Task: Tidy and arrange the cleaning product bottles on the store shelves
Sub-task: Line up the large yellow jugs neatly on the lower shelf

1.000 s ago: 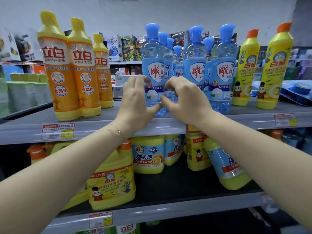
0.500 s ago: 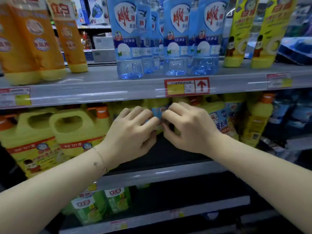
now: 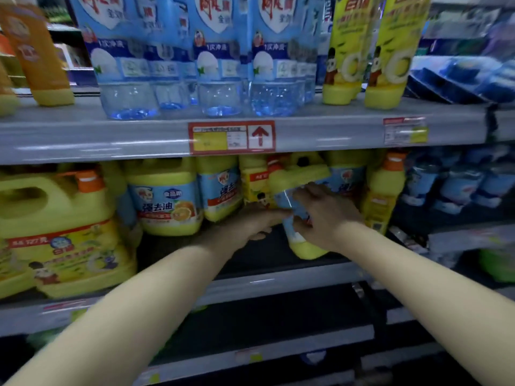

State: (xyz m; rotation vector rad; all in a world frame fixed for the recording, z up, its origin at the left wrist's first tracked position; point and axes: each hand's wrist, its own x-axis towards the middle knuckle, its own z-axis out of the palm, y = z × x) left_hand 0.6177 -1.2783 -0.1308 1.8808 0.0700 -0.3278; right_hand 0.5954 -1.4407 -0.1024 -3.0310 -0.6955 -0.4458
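bottle (image 3: pixel 305 248) tilted, cap up-left | right grip (image 3: pixel 326 215) wrapped round it | left grip (image 3: pixel 250 224) unclear

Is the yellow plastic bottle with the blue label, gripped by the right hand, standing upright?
No, the yellow plastic bottle with the blue label leans tilted in the right hand, the left hand touching it.

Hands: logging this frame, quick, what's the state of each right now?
Left hand: touches the tilted yellow bottle; grip cannot be told, blurred.
Right hand: grips that bottle.
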